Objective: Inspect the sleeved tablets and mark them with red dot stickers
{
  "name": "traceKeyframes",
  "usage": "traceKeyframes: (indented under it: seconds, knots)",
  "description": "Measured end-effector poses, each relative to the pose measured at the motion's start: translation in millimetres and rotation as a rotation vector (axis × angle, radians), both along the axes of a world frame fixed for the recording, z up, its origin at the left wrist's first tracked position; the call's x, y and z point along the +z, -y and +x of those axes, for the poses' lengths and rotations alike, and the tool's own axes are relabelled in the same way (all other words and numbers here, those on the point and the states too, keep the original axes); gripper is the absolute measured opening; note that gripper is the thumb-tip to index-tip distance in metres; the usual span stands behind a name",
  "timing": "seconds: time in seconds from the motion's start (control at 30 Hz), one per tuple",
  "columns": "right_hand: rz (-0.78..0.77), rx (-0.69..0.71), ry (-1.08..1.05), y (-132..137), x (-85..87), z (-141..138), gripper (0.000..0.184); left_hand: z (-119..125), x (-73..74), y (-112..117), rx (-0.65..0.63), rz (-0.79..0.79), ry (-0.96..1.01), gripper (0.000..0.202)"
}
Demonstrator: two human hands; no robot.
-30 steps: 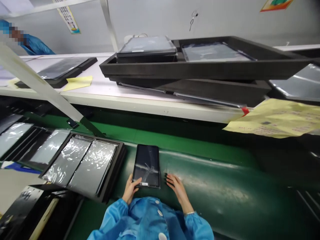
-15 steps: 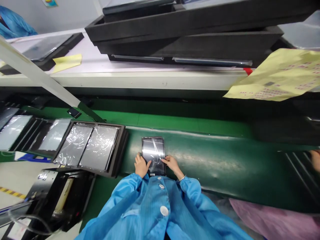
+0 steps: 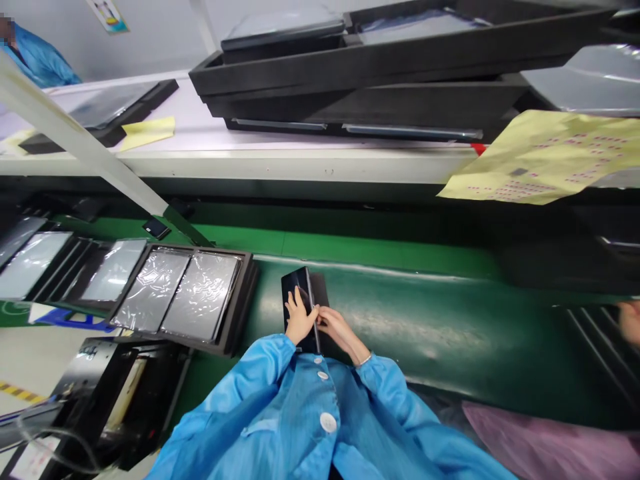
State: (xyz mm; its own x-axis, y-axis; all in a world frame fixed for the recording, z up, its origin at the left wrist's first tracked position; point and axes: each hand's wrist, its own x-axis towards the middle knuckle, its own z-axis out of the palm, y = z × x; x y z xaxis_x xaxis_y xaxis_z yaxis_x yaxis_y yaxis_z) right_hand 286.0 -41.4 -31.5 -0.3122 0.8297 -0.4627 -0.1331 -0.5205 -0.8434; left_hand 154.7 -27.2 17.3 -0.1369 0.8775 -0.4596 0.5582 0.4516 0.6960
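Observation:
A flat, dark, glossy tablet-like panel is tipped up on the green mat in front of me, its right edge raised. My left hand lies across its face with fingers spread, the thumb reaching that raised edge. At the same edge, my right hand pinches the panel with curled fingers. Partly hidden behind the panel, a dark flat piece rests on the mat. To the left, a black foam tray holds film-wrapped panels.
Green mat runs to the right, where another person's hand is near dark trays. Stacked black foam trays stand on the shelf ahead. A yellow printed sheet overhangs its edge. A slanted white post rises at left.
The panel lay flat between both hands; now its right edge is lifted, showing the dark piece behind it. My left hand has moved up onto its face. The view has shifted slightly.

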Motion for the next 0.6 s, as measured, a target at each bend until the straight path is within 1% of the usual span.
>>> traceKeyframes:
  seconds: [0.1,0.17,0.27,0.33,0.4,0.47,0.53,0.57,0.6]
  knots:
    - [0.026,0.044,-0.121,2.1,26.6,-14.3,0.034,-28.1,15.8,0.8,0.072,0.112,0.098,0.082]
    - [0.055,0.031,-0.158,0.6,40.3,-14.0,0.042,-54.0,31.7,8.8,0.141,0.182,0.145,0.077]
    - [0.102,-0.073,-0.113,-4.7,52.5,1.0,0.053,-90.9,64.1,32.2,0.229,0.262,0.184,0.077]
    - [0.132,-0.148,-0.054,-6.3,59.5,12.7,0.062,-105.6,88.6,50.6,0.259,0.327,0.226,0.079]
    - [0.146,-0.16,-0.037,-4.0,71.6,19.1,0.078,-108.5,111.2,65.4,0.276,0.404,0.271,0.079]
    - [0.144,-0.079,-0.102,2.1,91.0,19.1,0.088,-100.9,128.9,74.2,0.276,0.488,0.31,0.077]
    - [0.182,-0.031,-0.176,10.0,115.2,16.5,0.093,-87.1,141.6,78.0,0.253,0.573,0.335,0.074]
    - [0.217,-0.049,-0.195,14.0,127.4,16.1,0.093,-79.5,146.7,79.1,0.228,0.619,0.344,0.072]
    - [0.257,-0.095,-0.193,17.9,138.7,17.1,0.092,-72.1,151.5,80.0,0.192,0.66,0.347,0.067]
